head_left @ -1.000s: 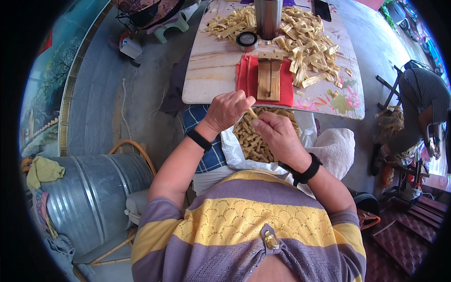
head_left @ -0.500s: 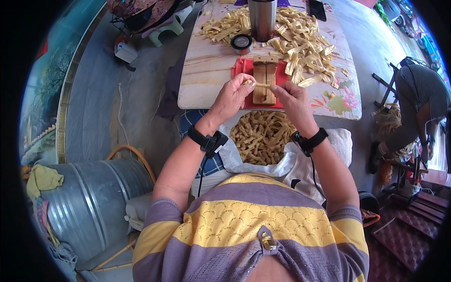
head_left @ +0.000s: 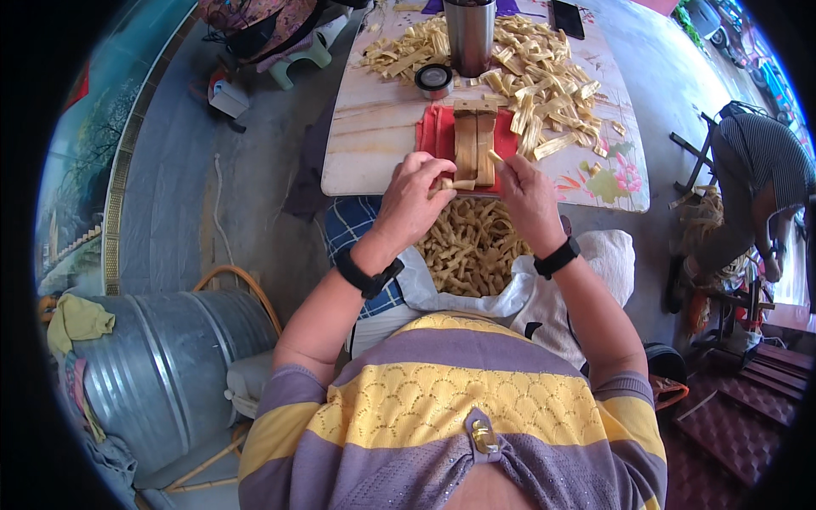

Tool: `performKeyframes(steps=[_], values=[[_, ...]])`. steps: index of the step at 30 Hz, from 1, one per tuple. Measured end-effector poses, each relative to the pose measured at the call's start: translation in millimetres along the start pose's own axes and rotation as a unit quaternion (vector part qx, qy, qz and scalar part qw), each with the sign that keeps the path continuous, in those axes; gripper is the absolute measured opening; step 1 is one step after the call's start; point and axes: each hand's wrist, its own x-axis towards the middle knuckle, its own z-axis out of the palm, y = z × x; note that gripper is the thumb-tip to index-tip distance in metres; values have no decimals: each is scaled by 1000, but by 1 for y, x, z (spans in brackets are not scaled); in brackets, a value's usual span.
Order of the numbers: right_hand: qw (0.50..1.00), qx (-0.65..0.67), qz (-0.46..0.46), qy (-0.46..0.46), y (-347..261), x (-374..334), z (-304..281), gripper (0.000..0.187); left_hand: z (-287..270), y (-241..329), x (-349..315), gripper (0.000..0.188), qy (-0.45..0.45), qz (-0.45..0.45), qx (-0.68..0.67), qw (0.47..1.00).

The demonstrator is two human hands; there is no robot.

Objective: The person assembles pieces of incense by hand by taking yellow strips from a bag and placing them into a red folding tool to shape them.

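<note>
My left hand [head_left: 414,197] is closed at the near edge of the table [head_left: 365,161], its fingers pinching a pale-yellow folded strip [head_left: 461,184] whose end sticks out to the right. A short pale-yellow strip end [head_left: 495,156] shows at the thumb and fingertips of my right hand [head_left: 529,197], which is also closed. Between and beyond both hands, a wooden block [head_left: 466,136] with a lengthwise slot lies on a red cloth [head_left: 435,132]. Below them, a white bag [head_left: 416,285] holds many knotted yellowish pieces [head_left: 472,246].
Loose pale-yellow strips [head_left: 557,102] are heaped on the table's far part, around a steel tumbler [head_left: 470,38]. Its lid [head_left: 433,81] and a phone [head_left: 567,19] lie nearby. A metal drum [head_left: 178,374] stands at left. Another person [head_left: 761,161] bends over at right.
My hands have drawn apart and slightly nearer to me. The strip stretched between them now shows as separate ends, one at each hand. The wooden block is more exposed.
</note>
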Motion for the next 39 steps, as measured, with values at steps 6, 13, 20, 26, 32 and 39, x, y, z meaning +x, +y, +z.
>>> performKeyframes(steps=[6, 13, 20, 26, 32, 39], values=[[968, 141, -208, 24, -53, -42, 6, 11, 9, 12, -41, 38, -236, -282, -567, 737], [954, 262, -103, -100, -52, -64, 11, 10, 9, 26, -39, 29, -148, -256, -696, 654], [967, 217, -131, 7, -52, -49, 6, 13, 14, 27, -42, 23, -231, -274, -632, 687], [938, 341, 22, -58, -35, -39, 8, 18, -5, 57, -32, 24, 132, 128, 10, 983], [831, 518, 116, -167, -77, -45, -21, 18, -28, 74, -18, 37, 184, 229, -57, 954], [977, 105, -181, -48, -67, -54, -30, 20, -21, 77, -25, 23, 50, -1, -362, 931]])
